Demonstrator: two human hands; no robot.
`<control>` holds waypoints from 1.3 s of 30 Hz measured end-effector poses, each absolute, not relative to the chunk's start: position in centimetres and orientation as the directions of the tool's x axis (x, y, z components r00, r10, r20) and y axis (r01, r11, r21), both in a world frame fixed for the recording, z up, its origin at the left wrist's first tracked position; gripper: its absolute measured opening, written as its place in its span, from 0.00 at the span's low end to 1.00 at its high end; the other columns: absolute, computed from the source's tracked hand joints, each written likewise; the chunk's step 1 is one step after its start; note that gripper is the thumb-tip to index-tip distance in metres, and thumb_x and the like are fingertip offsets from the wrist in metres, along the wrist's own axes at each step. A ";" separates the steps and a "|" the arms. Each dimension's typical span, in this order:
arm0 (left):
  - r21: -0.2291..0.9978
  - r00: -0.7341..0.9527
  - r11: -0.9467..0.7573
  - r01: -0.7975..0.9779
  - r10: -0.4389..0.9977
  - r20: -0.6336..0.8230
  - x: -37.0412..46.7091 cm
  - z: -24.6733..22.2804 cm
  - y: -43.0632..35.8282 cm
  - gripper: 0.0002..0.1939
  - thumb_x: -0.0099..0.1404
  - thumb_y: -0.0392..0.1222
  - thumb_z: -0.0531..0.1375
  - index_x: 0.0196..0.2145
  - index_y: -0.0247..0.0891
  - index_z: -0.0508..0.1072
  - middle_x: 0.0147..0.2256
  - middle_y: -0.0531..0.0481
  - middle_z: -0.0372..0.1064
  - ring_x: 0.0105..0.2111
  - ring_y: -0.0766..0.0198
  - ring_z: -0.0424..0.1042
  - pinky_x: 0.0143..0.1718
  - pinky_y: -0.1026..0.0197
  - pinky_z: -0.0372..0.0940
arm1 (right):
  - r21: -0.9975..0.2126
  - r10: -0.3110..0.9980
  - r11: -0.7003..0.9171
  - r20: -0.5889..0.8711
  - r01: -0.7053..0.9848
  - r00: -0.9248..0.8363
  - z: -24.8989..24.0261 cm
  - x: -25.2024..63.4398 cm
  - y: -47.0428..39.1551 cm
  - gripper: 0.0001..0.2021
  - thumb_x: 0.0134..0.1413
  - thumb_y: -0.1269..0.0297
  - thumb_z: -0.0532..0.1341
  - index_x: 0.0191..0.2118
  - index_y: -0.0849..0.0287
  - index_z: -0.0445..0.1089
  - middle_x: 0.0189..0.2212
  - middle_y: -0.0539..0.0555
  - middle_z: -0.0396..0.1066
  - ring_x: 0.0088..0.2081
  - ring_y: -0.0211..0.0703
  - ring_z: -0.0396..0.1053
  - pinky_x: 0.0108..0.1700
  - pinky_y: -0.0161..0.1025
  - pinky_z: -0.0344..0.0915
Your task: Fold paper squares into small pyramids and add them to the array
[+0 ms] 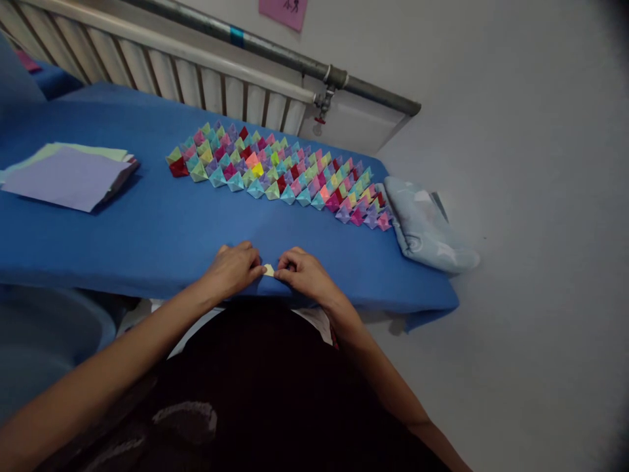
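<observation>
A small piece of folded pale-yellow paper [268, 270] lies between my hands at the front edge of the blue-covered table [162, 229]. My left hand [237, 267] pinches its left side, fingers curled. On the opposite side, my right hand [303, 271] grips the paper between thumb and fingertips. Most of the paper is hidden by the fingers. Beyond my hands, rows of folded paper boats [275, 172] in many colours stretch across the table toward the right.
A stack of coloured paper sheets [71, 176], lilac on top, lies at the left. Folded light-blue fabric [425, 226] rests at the table's right end. Behind the table are a radiator [211, 88] and a metal pipe [289, 56]. A blue chair [44, 334] stands at lower left.
</observation>
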State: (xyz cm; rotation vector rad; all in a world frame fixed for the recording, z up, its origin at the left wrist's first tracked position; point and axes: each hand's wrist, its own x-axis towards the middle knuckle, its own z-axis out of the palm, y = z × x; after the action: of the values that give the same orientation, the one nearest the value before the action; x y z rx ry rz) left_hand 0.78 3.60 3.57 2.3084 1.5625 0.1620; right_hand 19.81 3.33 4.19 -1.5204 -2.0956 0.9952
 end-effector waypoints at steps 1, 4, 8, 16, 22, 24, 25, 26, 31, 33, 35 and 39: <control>0.346 0.389 -0.335 0.876 0.916 -0.100 0.8 3.6 3.6 0.13 0.66 0.48 0.55 0.32 0.39 0.74 0.36 0.46 0.71 0.36 0.57 0.71 0.41 0.53 0.61 | -0.723 0.928 0.169 -0.113 0.670 -0.356 4.2 19.8 3.3 0.04 0.50 0.72 0.65 0.27 0.60 0.69 0.30 0.45 0.62 0.29 0.32 0.59 0.33 0.33 0.55; 0.336 0.398 -0.348 0.875 0.913 -0.092 0.7 3.5 3.7 0.14 0.67 0.49 0.55 0.31 0.39 0.75 0.35 0.47 0.71 0.35 0.57 0.71 0.39 0.54 0.61 | -0.725 0.924 0.171 -0.117 0.667 -0.365 4.3 19.9 3.4 0.04 0.50 0.73 0.64 0.27 0.60 0.70 0.30 0.45 0.62 0.29 0.32 0.59 0.34 0.33 0.55; 0.317 0.397 -0.354 0.880 0.915 -0.078 0.7 3.5 3.7 0.14 0.66 0.49 0.55 0.31 0.40 0.75 0.34 0.47 0.72 0.35 0.58 0.70 0.37 0.56 0.61 | -0.717 0.929 0.172 -0.110 0.675 -0.354 4.2 19.8 3.5 0.05 0.50 0.73 0.64 0.27 0.59 0.70 0.30 0.45 0.62 0.29 0.32 0.59 0.33 0.34 0.55; 0.338 0.399 -0.345 0.876 0.911 -0.104 0.7 3.7 3.7 0.14 0.66 0.49 0.55 0.32 0.39 0.75 0.35 0.46 0.71 0.36 0.57 0.71 0.40 0.54 0.61 | -0.635 0.931 0.180 -0.136 0.751 -0.339 4.1 19.4 3.7 0.04 0.50 0.71 0.63 0.28 0.58 0.69 0.31 0.46 0.62 0.29 0.33 0.59 0.32 0.34 0.54; 0.333 0.389 -0.341 0.879 0.917 -0.090 0.8 3.4 3.8 0.13 0.65 0.47 0.55 0.31 0.40 0.75 0.35 0.46 0.72 0.35 0.57 0.71 0.39 0.55 0.62 | -0.664 0.957 0.168 -0.067 0.729 -0.282 4.3 18.7 3.4 0.04 0.48 0.72 0.62 0.28 0.57 0.67 0.27 0.45 0.62 0.28 0.34 0.58 0.31 0.33 0.54; 0.325 0.391 -0.345 0.880 0.917 -0.084 0.8 3.3 3.7 0.13 0.66 0.48 0.55 0.32 0.40 0.75 0.35 0.46 0.72 0.36 0.56 0.71 0.39 0.55 0.62 | -0.748 0.973 0.127 -0.035 0.651 -0.230 4.4 18.1 3.0 0.04 0.49 0.73 0.60 0.29 0.57 0.65 0.25 0.44 0.63 0.27 0.34 0.59 0.31 0.33 0.55; 0.319 0.391 -0.346 0.882 0.917 -0.085 0.9 3.4 3.6 0.13 0.66 0.47 0.55 0.33 0.39 0.75 0.36 0.46 0.72 0.37 0.56 0.71 0.40 0.55 0.62 | -0.784 0.974 0.111 -0.037 0.611 -0.225 4.5 17.7 2.9 0.04 0.50 0.73 0.59 0.29 0.56 0.65 0.25 0.44 0.63 0.27 0.34 0.59 0.31 0.33 0.55; 0.311 0.387 -0.342 0.887 0.918 -0.092 0.9 3.4 3.6 0.13 0.66 0.47 0.54 0.33 0.39 0.75 0.36 0.46 0.72 0.37 0.56 0.72 0.40 0.55 0.62 | -0.804 0.970 0.101 -0.051 0.585 -0.238 4.5 17.4 2.8 0.04 0.50 0.72 0.58 0.29 0.56 0.64 0.24 0.43 0.63 0.26 0.34 0.59 0.31 0.33 0.56; 0.323 0.396 -0.326 0.888 0.901 -0.179 0.7 4.4 3.7 0.12 0.66 0.44 0.54 0.35 0.39 0.76 0.39 0.44 0.71 0.40 0.55 0.72 0.41 0.55 0.62 | -0.759 0.941 0.088 -0.149 0.646 -0.303 4.4 16.7 3.2 0.06 0.49 0.71 0.60 0.25 0.56 0.62 0.20 0.43 0.61 0.25 0.34 0.58 0.29 0.32 0.54; 0.340 0.410 -0.322 0.883 0.884 -0.226 0.5 4.9 4.1 0.12 0.65 0.43 0.54 0.36 0.39 0.77 0.39 0.45 0.72 0.38 0.56 0.72 0.40 0.57 0.62 | -0.747 0.938 0.095 -0.154 0.658 -0.310 4.3 16.7 3.4 0.07 0.49 0.71 0.60 0.25 0.56 0.62 0.20 0.43 0.62 0.24 0.34 0.59 0.28 0.32 0.53; 0.340 0.409 -0.312 0.887 0.874 -0.263 0.3 5.4 4.6 0.11 0.63 0.43 0.55 0.36 0.40 0.78 0.39 0.45 0.72 0.35 0.58 0.71 0.37 0.59 0.61 | -0.737 0.941 0.102 -0.146 0.668 -0.305 4.2 16.6 3.6 0.08 0.48 0.70 0.61 0.24 0.56 0.62 0.19 0.44 0.63 0.24 0.33 0.59 0.27 0.32 0.53; 0.323 0.407 -0.300 0.898 0.847 -0.343 0.3 6.3 5.7 0.08 0.59 0.43 0.59 0.31 0.41 0.78 0.35 0.49 0.73 0.31 0.62 0.70 0.31 0.62 0.58 | -0.723 0.939 0.057 -0.196 0.688 -0.284 4.3 16.4 3.8 0.08 0.48 0.71 0.62 0.24 0.56 0.61 0.18 0.43 0.63 0.21 0.33 0.60 0.25 0.32 0.54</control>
State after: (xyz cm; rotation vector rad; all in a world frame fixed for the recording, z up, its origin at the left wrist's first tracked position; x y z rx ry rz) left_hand 0.33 5.68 6.26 2.2057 1.4861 -0.1472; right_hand 16.37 3.81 4.32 -1.6362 -2.0138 1.0700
